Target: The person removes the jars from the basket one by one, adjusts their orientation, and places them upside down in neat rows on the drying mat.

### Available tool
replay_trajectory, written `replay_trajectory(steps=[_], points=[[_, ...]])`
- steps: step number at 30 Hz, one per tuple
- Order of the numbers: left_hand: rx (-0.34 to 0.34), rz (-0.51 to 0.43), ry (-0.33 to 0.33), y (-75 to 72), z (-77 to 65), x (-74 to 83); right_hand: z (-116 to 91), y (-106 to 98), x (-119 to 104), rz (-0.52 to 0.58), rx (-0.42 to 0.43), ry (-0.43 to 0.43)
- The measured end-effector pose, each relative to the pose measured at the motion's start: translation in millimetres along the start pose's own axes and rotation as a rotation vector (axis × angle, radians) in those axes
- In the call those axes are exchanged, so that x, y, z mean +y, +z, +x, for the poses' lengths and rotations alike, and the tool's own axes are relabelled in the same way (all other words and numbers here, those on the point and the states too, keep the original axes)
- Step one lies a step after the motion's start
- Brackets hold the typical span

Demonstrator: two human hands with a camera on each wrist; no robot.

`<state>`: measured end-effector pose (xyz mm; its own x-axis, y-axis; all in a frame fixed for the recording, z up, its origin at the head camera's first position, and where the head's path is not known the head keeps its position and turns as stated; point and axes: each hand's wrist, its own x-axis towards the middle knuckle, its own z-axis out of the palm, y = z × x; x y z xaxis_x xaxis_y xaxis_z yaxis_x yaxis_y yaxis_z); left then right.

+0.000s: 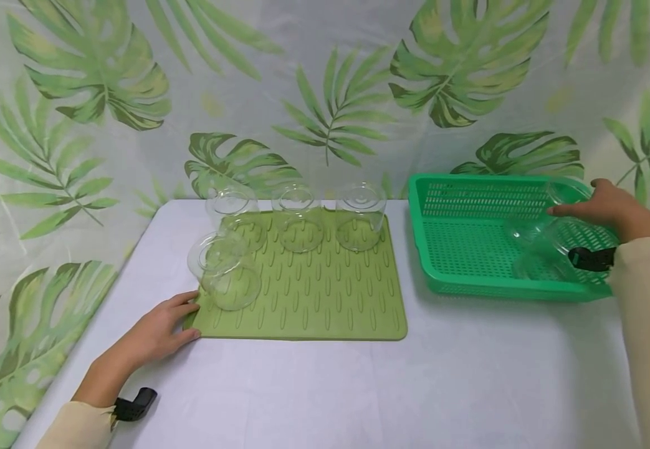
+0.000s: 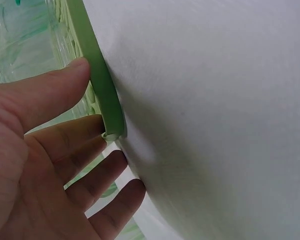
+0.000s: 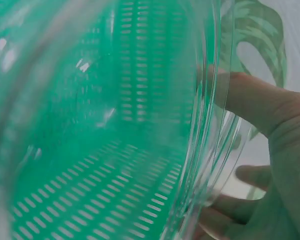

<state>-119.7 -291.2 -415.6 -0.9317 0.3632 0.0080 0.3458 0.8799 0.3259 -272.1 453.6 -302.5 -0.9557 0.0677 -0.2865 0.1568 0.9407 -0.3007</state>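
My left hand (image 1: 159, 330) rests at the front left corner of a green ribbed mat (image 1: 325, 299). Its fingers are nearly straight, with the thumb and index finger touching the mat's edge. Several clear cups stand on the mat: a back-row cup (image 1: 360, 218), another in the middle (image 1: 298, 221), one at the back left (image 1: 235, 215) and one at the front left (image 1: 229, 277). Over the right side of a green basket (image 1: 422, 249), my right hand (image 1: 616, 209) grips a clear cup (image 3: 210, 135) by its side, thumb opposite the fingers. More clear cups (image 1: 540, 255) lie inside the basket.
A white cloth (image 1: 313, 393) covers the table. Behind it hangs a leaf-patterned sheet (image 1: 347, 37). The basket's raised perforated wall (image 1: 487, 196) stands to the right of the mat, with a strip of cloth between them.
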Motion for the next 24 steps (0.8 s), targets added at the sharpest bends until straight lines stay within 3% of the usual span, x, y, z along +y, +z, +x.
replay_trajectory(steps=[4,8,24], points=[[-0.006,-0.006,-0.011,-1.5,0.6,0.0,-0.5,3.1,-2.2,0.014,0.094,0.013],[-0.008,-0.019,-0.017,-1.6,0.3,1.2,0.6,3.9,-1.8,0.013,0.117,-0.009],[-0.002,-0.013,-0.012,-0.2,0.1,2.1,4.5,7.5,6.5,0.102,-0.023,0.012]])
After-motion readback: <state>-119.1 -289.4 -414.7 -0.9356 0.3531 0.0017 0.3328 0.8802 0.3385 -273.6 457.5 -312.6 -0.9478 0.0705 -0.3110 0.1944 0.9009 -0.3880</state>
